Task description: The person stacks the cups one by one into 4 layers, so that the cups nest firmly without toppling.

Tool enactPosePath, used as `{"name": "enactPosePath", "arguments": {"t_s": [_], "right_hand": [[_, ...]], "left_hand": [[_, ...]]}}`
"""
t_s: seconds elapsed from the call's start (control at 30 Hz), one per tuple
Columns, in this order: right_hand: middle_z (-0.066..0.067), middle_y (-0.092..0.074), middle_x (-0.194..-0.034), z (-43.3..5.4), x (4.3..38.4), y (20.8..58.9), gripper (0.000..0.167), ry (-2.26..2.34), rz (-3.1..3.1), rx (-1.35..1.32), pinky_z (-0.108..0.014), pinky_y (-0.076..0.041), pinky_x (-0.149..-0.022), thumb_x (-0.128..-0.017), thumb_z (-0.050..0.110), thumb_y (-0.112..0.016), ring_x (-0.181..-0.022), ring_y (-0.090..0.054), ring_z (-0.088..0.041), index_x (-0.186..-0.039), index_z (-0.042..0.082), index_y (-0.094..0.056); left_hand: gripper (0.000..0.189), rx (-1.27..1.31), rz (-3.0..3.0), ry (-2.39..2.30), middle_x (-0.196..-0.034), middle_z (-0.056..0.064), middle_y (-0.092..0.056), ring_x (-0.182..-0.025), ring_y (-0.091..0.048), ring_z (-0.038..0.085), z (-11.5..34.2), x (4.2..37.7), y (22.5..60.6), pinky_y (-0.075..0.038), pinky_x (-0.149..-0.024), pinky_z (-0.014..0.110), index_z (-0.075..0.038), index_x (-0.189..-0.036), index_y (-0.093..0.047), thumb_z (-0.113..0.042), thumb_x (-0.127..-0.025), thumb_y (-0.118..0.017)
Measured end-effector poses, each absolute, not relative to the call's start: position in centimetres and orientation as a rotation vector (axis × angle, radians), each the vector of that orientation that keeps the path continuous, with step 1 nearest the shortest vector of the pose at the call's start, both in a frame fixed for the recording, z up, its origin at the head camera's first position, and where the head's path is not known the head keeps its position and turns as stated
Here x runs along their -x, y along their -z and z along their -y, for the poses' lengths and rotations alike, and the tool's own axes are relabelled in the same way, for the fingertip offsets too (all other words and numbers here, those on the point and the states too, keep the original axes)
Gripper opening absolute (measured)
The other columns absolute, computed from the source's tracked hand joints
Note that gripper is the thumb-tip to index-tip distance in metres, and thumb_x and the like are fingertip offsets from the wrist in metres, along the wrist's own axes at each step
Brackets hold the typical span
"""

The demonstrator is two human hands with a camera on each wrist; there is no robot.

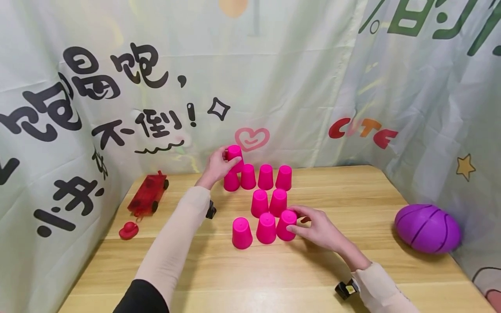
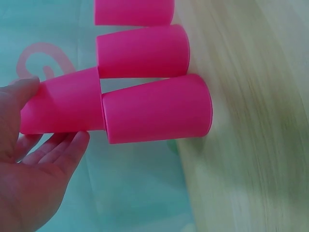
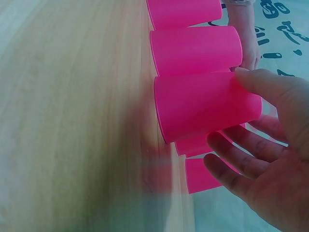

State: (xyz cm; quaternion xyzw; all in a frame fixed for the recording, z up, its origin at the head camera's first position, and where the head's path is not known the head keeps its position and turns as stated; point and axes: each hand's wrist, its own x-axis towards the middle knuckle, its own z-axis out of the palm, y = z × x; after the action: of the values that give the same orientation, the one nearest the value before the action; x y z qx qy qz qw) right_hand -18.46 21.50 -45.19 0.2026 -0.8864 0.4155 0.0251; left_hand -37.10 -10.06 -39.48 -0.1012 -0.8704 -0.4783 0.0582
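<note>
Upside-down pink plastic cups stand in rows on the wooden table. At the far row's left end, my left hand [image 1: 217, 167] grips a pink cup [image 2: 65, 104] between thumb and fingers. That cup's rim meets the top of the lower cups [image 2: 157, 111], overlapping the two leftmost of the far row. My right hand [image 1: 322, 230] holds the rightmost cup [image 3: 207, 106] of the front row, thumb on one side and fingers on the other. Left of it stand two more front cups, the middle one [image 1: 266, 228] and one apart [image 1: 242, 234]. A pair of cups [image 1: 260, 203] sits between the rows.
A red toy cart [image 1: 148, 194] and a small red hat-shaped piece [image 1: 128, 230] lie at the table's left. A purple ball [image 1: 428, 228] with dark lines rests near the right edge. Printed curtain [image 1: 289, 95] hangs behind and beside the table [image 1: 250, 287].
</note>
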Motion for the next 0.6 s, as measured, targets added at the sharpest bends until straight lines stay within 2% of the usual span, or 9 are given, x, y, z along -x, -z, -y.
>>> {"name": "enactPosePath", "arguments": {"t_s": [0.37, 0.6], "right_hand": [[0.000, -0.077, -0.120, -21.49, 18.63, 45.26, 0.053, -1.285, 2.741, -0.617, -0.044, -0.062, -0.090, -0.089, 0.024, -0.086, -0.102, -0.071, -0.018, -0.136, 0.009, -0.069], [-0.003, -0.077, -0.120, -21.57, 18.67, 45.52, 0.052, -1.269, 2.726, -0.629, -0.044, -0.063, -0.089, -0.089, 0.025, -0.086, -0.101, -0.071, -0.018, -0.135, 0.007, -0.069]], "left_hand": [[0.061, 0.332, 2.666, 1.404, -0.123, 0.019, -0.069, -0.109, -0.067, 0.034, 10.11, 37.10, 39.03, -0.061, -0.093, 0.045, -0.005, -0.148, -0.054, -0.030, -0.097, -0.078], [0.060, 0.327, 2.677, 1.394, -0.124, 0.019, -0.068, -0.110, -0.066, 0.034, 10.15, 37.04, 39.08, -0.061, -0.094, 0.046, -0.005, -0.147, -0.055, -0.030, -0.097, -0.078]]}}
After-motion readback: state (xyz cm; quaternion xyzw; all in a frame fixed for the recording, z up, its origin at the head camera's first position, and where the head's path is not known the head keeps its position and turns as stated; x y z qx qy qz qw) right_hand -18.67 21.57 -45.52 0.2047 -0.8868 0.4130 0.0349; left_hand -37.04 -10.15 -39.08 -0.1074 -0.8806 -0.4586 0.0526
